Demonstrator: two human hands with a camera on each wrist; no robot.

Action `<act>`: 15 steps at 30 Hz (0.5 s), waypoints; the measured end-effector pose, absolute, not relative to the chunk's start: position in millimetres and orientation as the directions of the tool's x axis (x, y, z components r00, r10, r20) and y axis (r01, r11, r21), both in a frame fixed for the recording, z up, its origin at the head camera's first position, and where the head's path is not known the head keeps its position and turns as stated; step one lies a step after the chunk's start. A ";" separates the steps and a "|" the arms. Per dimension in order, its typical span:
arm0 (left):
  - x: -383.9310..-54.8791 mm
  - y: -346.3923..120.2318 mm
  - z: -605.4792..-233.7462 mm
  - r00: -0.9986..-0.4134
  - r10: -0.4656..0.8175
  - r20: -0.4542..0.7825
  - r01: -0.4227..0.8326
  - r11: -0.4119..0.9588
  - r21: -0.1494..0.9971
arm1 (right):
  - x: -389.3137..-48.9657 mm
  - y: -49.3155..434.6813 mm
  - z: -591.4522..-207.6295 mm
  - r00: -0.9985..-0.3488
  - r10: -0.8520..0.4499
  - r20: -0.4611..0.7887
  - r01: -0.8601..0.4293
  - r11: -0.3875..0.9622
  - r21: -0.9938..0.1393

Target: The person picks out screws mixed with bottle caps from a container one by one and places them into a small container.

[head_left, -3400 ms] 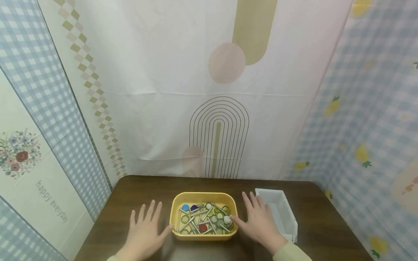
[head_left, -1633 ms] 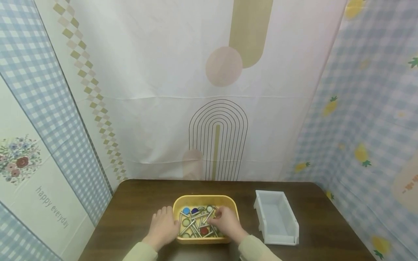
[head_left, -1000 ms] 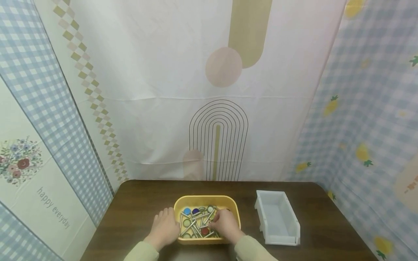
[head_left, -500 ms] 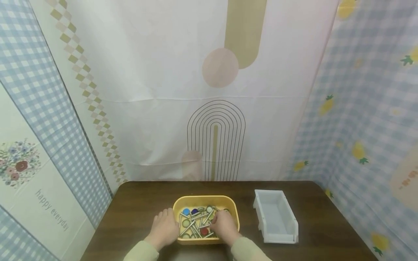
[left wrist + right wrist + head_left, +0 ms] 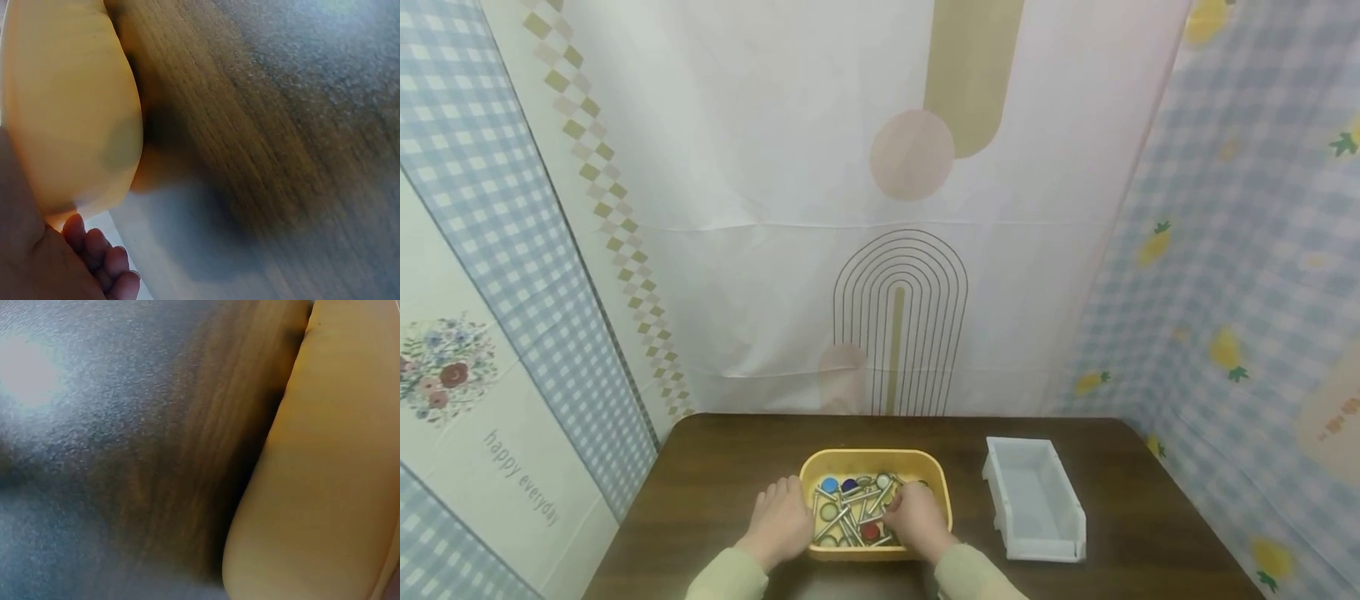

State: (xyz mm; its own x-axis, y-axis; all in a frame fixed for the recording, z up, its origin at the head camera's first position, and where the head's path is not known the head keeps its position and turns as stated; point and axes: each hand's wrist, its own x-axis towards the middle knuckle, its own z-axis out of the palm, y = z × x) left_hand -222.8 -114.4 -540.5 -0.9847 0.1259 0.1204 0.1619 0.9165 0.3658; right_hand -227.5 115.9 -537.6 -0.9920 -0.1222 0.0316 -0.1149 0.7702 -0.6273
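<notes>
In the head view, a yellow tub [image 5: 876, 457] holds round bottle caps, among them a light blue cap [image 5: 830, 485], a dark blue cap [image 5: 849, 486] and a red cap [image 5: 870, 531]. Silvery metal bolts [image 5: 831, 522] lie across each other among them. My left hand [image 5: 781, 518] grips the tub's left wall, thumb at the rim and fingers outside it, curled in the left wrist view. My right hand [image 5: 917, 518] reaches into the right half, its fingers bent down among the pieces and its palm covering those below. I cannot tell what its fingertips hold.
A white open-fronted bin [image 5: 1037, 498] stands on the brown wooden table [image 5: 730, 454], right of the tub. Printed cloths [image 5: 760, 292] hang behind the table and at both sides. The right wrist view shows mostly tabletop and the tub's outer wall [image 5: 325, 487].
Both hands were spread beside the tub; the left has come onto its left wall and the right has gone in over the pieces. Over the last second the right hand shifts only slightly.
</notes>
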 end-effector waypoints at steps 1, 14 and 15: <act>-222.7 -114.4 -540.9 -0.985 0.127 0.119 0.162 0.916 0.367 | -227.7 115.6 -537.4 -0.993 -0.118 0.028 -0.109 0.769 -0.630; -221.7 -114.5 -538.6 -0.982 0.131 0.132 0.172 0.914 0.368 | -235.8 123.9 -513.1 -0.991 -0.128 0.044 -0.123 0.713 -0.690; -221.4 -114.8 -538.0 -0.983 0.131 0.131 0.171 0.914 0.369 | -236.2 125.0 -510.7 -0.991 -0.127 0.040 -0.119 0.708 -0.696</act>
